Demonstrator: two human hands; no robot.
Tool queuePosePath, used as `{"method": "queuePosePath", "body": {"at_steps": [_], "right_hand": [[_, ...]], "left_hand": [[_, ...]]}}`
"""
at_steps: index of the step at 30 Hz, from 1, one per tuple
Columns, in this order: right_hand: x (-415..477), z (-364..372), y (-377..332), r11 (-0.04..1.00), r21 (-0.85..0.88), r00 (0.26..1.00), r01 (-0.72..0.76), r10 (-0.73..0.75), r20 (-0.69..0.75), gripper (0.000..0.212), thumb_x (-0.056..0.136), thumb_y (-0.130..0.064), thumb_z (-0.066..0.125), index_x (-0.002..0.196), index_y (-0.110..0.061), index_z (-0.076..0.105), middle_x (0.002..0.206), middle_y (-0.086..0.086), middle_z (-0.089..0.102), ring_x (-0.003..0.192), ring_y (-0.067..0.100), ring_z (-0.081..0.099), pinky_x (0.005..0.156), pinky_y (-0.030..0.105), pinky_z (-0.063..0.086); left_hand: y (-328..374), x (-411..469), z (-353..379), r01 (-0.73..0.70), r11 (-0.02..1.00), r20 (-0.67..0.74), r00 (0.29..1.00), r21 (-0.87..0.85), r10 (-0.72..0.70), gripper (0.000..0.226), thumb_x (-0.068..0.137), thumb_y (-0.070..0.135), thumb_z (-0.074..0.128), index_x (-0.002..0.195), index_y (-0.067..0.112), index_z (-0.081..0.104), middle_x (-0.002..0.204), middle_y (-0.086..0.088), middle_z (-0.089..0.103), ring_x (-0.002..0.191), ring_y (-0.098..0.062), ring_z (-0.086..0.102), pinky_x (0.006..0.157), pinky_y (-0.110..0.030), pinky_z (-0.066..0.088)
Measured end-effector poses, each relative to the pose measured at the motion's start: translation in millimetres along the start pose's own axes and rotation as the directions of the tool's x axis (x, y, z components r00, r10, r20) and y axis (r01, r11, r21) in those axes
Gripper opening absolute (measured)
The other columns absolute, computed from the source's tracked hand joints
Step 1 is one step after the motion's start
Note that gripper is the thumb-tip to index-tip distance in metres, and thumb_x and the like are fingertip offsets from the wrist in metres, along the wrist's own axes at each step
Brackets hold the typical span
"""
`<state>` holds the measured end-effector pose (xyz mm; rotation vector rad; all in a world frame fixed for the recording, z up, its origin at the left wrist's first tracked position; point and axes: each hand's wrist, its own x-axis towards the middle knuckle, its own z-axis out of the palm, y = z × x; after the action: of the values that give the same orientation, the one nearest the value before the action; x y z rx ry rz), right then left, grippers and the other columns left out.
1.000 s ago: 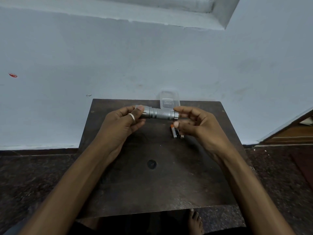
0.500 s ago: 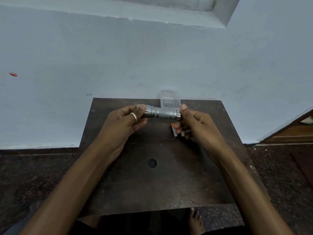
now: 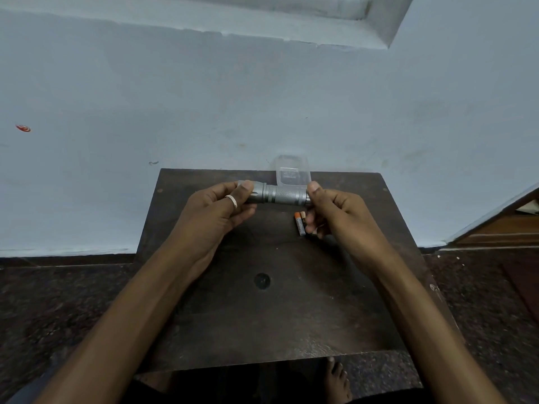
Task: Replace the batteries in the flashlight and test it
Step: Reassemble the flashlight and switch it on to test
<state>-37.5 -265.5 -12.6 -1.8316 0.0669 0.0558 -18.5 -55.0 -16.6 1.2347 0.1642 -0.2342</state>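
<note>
A silver flashlight (image 3: pixel 280 194) is held level above the far part of the dark wooden table (image 3: pixel 262 310). My left hand (image 3: pixel 217 212), with a ring on one finger, grips its wide head end. My right hand (image 3: pixel 332 212) pinches the tail end, thumb on top and fingers curled under it. Two orange-tipped batteries (image 3: pixel 300 223) lie on the table just below the tail, partly hidden by my right fingers.
A small clear plastic box (image 3: pixel 291 170) stands at the table's far edge against the pale blue wall. A round dark hole (image 3: pixel 262 280) marks the table's middle. My bare foot (image 3: pixel 335 377) shows below the near edge. A wooden door frame (image 3: pixel 501 225) is at right.
My right hand, apart from the tail a second ago, has closed onto the flashlight's tail end. My left hand keeps its grip on the head.
</note>
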Motion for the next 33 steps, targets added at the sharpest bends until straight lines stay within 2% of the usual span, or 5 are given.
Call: {"method": "queuePosePath", "body": {"at_steps": [8, 13, 18, 24, 33], "right_hand": [[0, -4, -1, 0.995, 0.078, 0.998, 0.057, -0.058, 0.004, 0.017, 0.095, -0.023, 0.066, 0.109, -0.015, 0.071, 0.092, 0.015, 0.075, 0.082, 0.016, 0.073, 0.062, 0.027, 0.055], [3, -6, 2, 0.991, 0.096, 0.995, 0.09, -0.093, 0.028, 0.037, 0.086, 0.002, 0.073, 0.118, -0.016, 0.07, 0.107, 0.025, 0.071, 0.083, 0.017, 0.067, 0.063, 0.021, 0.055], [1, -4, 2, 0.997, 0.06, 0.999, 0.041, -0.043, 0.025, 0.019, 0.095, -0.018, 0.066, 0.109, -0.006, 0.07, 0.082, 0.008, 0.074, 0.073, 0.011, 0.071, 0.054, 0.023, 0.051], [-3, 2, -6, 0.998, -0.01, 0.997, -0.062, 0.062, -0.036, 0.053, 0.099, -0.05, 0.052, 0.075, -0.005, 0.065, 0.058, 0.004, 0.062, 0.051, 0.012, 0.058, 0.046, 0.02, 0.042], [0, 7, -10, 0.953, 0.155, 0.958, -0.26, 0.275, -0.085, 0.05, 0.094, -0.051, 0.061, 0.063, -0.012, 0.056, 0.053, 0.002, 0.036, 0.041, 0.013, 0.033, 0.04, 0.02, 0.026]], "left_hand": [[1, 1, 0, -0.008, 1.0, -0.016, 1.0, -0.011, 0.008, 0.012, 0.092, 0.017, 0.063, 0.095, 0.011, 0.073, 0.09, 0.002, 0.074, 0.082, -0.006, 0.068, 0.08, -0.021, 0.057], [1, 1, 1, -0.009, 1.0, -0.025, 1.0, -0.014, 0.008, 0.012, 0.093, 0.016, 0.063, 0.095, 0.011, 0.073, 0.091, 0.001, 0.073, 0.081, -0.006, 0.068, 0.08, -0.021, 0.057], [0, 1, -1, -0.004, 1.0, -0.015, 1.0, -0.008, 0.004, 0.013, 0.092, 0.016, 0.063, 0.098, 0.009, 0.073, 0.095, -0.002, 0.073, 0.082, -0.006, 0.069, 0.08, -0.021, 0.057], [1, -1, 2, -0.011, 1.0, 0.025, 1.0, 0.001, 0.011, 0.017, 0.092, 0.013, 0.062, 0.105, 0.006, 0.07, 0.096, -0.002, 0.074, 0.087, -0.006, 0.069, 0.085, -0.024, 0.058], [2, -4, 4, 0.006, 1.0, 0.041, 0.999, 0.019, -0.006, 0.017, 0.091, 0.011, 0.063, 0.105, 0.006, 0.07, 0.104, -0.008, 0.073, 0.096, -0.013, 0.069, 0.083, -0.023, 0.058]]}}
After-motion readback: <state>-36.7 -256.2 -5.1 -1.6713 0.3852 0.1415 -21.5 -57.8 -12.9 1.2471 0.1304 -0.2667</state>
